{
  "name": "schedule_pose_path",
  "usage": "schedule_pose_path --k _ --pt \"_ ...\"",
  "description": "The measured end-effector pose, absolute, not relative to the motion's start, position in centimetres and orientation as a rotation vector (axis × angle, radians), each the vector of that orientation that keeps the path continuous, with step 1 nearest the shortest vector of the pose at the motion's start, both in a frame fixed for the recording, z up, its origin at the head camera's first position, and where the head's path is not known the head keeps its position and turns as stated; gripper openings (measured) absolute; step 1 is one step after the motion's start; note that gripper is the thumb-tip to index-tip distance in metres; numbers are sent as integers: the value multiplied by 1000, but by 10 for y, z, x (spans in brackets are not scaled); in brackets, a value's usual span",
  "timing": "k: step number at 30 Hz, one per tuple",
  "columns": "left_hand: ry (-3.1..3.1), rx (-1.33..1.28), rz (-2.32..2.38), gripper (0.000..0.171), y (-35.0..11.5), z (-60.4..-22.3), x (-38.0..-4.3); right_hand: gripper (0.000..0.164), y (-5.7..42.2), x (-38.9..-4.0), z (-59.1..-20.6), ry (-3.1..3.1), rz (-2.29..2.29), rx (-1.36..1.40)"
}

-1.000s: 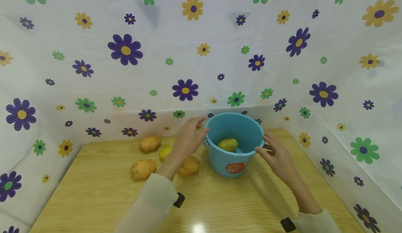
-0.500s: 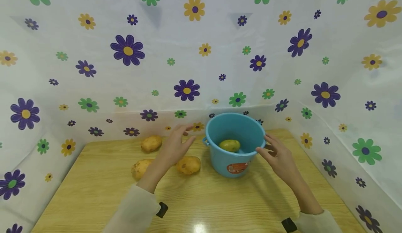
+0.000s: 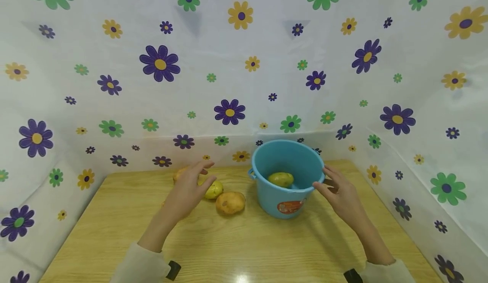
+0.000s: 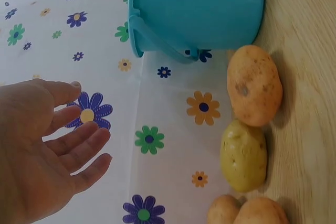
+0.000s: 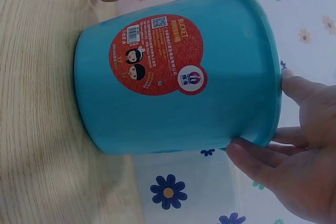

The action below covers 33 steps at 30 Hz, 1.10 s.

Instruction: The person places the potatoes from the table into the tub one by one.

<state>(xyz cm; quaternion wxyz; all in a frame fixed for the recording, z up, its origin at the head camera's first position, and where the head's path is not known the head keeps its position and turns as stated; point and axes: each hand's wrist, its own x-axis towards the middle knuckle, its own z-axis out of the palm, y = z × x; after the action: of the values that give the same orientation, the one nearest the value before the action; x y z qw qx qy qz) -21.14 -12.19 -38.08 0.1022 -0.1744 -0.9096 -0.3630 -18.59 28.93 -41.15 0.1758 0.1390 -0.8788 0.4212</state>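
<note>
A light blue bucket [image 3: 268,200] stands upright on the table with a yellow-green, potato-shaped item [image 3: 281,179] inside. My right hand [image 3: 341,194] touches the right side of its rim, thumb and fingers spread apart; the right wrist view shows the fingertips against the bucket wall [image 5: 157,119]. Left of the bucket, my left hand [image 3: 186,195] hovers with relaxed fingers and nothing in it. A brown-spotted potato [image 3: 230,202] lies nearest the bucket, beside a yellow-green lumpy item [image 4: 243,156]. Two more potatoes are mostly hidden by my left hand; the left wrist view shows one potato [image 4: 262,212] partly.
The wood-grain table [image 3: 251,249] is enclosed by a white flower-print sheet [image 3: 206,92] at the back and both sides. A blue handle [image 4: 163,43] hangs along the bucket's side. A red label [image 5: 155,56] faces me.
My left hand has moved away from the bucket's left rim, leftward over the potatoes. The right hand stays at the rim, and the bucket has not visibly moved.
</note>
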Motion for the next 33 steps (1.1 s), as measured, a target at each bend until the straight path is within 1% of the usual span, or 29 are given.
schedule_pose_path --k 12,22,33 --pt "-2638 -514 -1056 39 -166 -397 -204 59 290 -184 -413 -2487 1175 392" --pt "-2641 -450 -1030 42 -205 -417 -197 60 290 -184 -411 -2505 1162 385" --pt "-2697 -354 -1056 45 -233 -445 -195 59 290 -185 -412 -2495 1168 402"
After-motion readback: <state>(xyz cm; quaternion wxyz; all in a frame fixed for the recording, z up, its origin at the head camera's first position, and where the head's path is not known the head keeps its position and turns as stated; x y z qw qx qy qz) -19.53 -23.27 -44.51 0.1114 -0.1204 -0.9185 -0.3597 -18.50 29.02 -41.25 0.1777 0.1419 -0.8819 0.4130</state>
